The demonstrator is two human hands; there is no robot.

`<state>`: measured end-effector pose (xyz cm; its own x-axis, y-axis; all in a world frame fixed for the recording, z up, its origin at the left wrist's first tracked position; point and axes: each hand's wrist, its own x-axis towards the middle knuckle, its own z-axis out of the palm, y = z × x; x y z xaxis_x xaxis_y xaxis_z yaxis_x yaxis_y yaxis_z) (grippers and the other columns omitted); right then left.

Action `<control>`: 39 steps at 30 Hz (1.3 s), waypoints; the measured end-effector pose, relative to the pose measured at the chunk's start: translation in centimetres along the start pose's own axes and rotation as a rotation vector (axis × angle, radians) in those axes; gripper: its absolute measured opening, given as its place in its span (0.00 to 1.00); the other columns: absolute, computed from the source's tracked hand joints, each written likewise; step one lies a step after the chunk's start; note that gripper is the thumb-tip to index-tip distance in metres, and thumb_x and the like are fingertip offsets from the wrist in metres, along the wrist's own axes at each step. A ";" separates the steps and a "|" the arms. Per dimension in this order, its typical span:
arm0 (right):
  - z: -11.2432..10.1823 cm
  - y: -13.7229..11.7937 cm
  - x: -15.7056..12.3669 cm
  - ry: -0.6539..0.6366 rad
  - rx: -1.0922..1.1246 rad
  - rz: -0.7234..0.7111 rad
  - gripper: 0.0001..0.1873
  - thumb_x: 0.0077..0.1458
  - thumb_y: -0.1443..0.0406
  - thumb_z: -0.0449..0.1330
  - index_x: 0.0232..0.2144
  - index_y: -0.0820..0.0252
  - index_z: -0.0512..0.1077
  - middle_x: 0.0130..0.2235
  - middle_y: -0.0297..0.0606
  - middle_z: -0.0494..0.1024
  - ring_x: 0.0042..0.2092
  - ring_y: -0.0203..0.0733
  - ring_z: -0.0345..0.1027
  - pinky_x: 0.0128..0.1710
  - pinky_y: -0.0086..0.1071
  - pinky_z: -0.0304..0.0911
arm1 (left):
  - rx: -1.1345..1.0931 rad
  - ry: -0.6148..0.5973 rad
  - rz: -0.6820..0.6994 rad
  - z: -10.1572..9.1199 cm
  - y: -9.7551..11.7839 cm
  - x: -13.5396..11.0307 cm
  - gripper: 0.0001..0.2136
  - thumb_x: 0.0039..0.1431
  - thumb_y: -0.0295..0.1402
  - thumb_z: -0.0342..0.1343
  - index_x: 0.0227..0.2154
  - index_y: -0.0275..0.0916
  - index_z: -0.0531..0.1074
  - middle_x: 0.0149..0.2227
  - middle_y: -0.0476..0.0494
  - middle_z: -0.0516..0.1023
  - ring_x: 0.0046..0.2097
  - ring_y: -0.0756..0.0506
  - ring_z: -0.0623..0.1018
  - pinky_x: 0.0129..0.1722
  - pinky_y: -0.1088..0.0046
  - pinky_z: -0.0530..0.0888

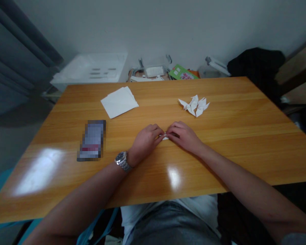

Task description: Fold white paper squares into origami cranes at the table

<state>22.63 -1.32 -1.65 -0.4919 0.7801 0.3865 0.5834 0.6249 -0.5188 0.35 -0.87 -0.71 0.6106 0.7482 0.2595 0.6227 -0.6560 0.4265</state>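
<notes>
A small piece of folded white paper (165,137) lies low at the middle of the table, mostly hidden by fingers. My left hand (147,139), with a metal watch on the wrist, pinches its left side. From the other side my right hand (183,135) has its fingertips closed on the paper too. Beyond my right hand sits a small cluster of folded white paper figures (195,105) with pointed tips. To the far left of my hands is a stack of white paper sheets (119,102).
On the wooden table (232,136), a phone-like device (92,141), blurred out, lies at left. Behind the table's far edge stand a white plastic bin (91,66), a green booklet (182,72) and a dark bag-like heap (256,64). A grey curtain hangs at left.
</notes>
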 end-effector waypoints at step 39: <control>-1.2 1.2 -0.3 -0.070 -0.036 0.000 0.05 0.66 0.66 0.60 0.36 0.58 0.75 0.39 0.42 0.77 0.42 0.46 0.69 0.44 0.40 0.65 | 0.002 -0.005 -0.041 -0.6 -0.2 -0.2 0.09 0.70 0.36 0.55 0.41 0.39 0.79 0.41 0.43 0.78 0.43 0.44 0.77 0.44 0.68 0.73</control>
<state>24.24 -0.80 -1.49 -0.5355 0.7768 0.3314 0.6059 0.6267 -0.4900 -0.16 -0.87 -0.36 0.5872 0.7738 0.2375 0.6479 -0.6252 0.4352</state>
